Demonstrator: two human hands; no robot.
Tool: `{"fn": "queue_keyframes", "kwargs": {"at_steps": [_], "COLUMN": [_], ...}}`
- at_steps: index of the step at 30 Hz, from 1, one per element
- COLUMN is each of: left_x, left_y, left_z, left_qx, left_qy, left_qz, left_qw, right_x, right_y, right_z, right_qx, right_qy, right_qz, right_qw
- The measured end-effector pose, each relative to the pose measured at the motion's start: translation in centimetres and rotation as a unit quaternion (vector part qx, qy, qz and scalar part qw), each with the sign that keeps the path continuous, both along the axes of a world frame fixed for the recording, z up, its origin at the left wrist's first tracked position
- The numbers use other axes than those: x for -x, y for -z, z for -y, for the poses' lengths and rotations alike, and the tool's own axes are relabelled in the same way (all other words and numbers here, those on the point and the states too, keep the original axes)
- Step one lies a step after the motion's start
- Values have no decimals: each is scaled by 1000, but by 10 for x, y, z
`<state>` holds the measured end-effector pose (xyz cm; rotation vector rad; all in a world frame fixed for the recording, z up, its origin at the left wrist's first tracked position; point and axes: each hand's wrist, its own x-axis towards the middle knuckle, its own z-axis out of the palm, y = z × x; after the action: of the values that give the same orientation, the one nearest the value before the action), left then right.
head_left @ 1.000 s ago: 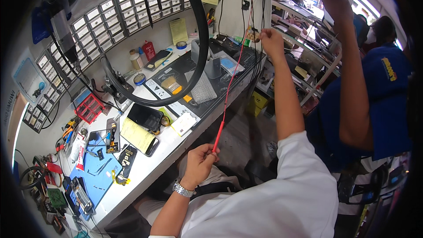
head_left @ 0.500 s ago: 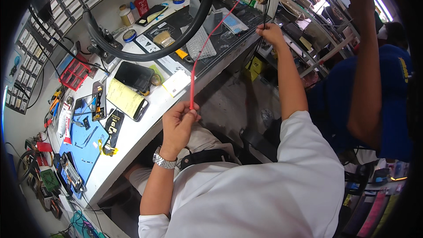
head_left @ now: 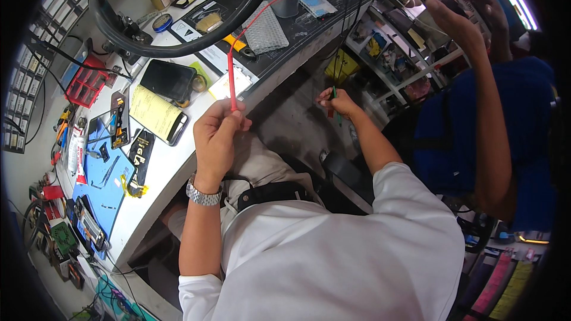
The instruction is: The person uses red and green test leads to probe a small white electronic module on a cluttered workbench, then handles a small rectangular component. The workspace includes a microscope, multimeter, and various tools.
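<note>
My left hand (head_left: 219,139) is closed around a red test probe (head_left: 231,80). The probe points up above the bench's front edge, and its thin red wire (head_left: 270,5) runs up to the far right. Over the floor to the right, my right hand (head_left: 342,104) pinches a thin green piece (head_left: 339,117). Thin black cables (head_left: 340,65) hang down to these fingers. Something small and red shows under the hand; what it is I cannot make out. Left of the probe, a phone with a yellow note (head_left: 156,113) lies on the bench beside another dark phone (head_left: 168,80).
A thick black ring-shaped arm (head_left: 178,47) arches over the bench. A brush (head_left: 209,22), bubble wrap (head_left: 266,31) and a blue mat (head_left: 113,172) with phone parts lie there. A red drawer box (head_left: 87,81) stands left. A person in blue (head_left: 461,125) is close on my right.
My right hand has come down and toward me from the hanging cables, and the green piece now shows in it. My left hand has shifted left and slightly up with the probe.
</note>
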<state>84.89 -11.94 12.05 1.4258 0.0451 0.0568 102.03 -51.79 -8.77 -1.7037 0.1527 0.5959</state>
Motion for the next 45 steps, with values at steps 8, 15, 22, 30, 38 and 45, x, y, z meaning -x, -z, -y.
{"fn": "queue_keyframes", "kwargs": {"at_steps": [8, 15, 22, 30, 38, 45], "left_x": [-3, -14, -16, -18, -16, -16], "left_y": [7, 3, 8, 9, 16, 11], "left_z": [-7, 0, -1, 0, 33, 52], "left_qx": [-6, 4, 13, -10, -19, 64], "left_qy": [-11, -13, -11, -27, 69, 89], "left_qz": [-8, 4, -2, -7, 10, -12], "left_qw": [1000, 1000, 1000, 1000, 997, 994], "right_x": [24, 19, 34, 63, 91, 99], "right_y": [-12, -32, -64, -106, -162, -177], "right_z": [-20, -30, -44, -84, -134, -158], "right_qx": [-166, -103, -23, -103, -226, -304], "right_qy": [29, 73, 54, 35, -13, -22], "right_qz": [-52, 3, 16, 127, 143, 108], "right_qw": [984, 992, 998, 986, 963, 946]}}
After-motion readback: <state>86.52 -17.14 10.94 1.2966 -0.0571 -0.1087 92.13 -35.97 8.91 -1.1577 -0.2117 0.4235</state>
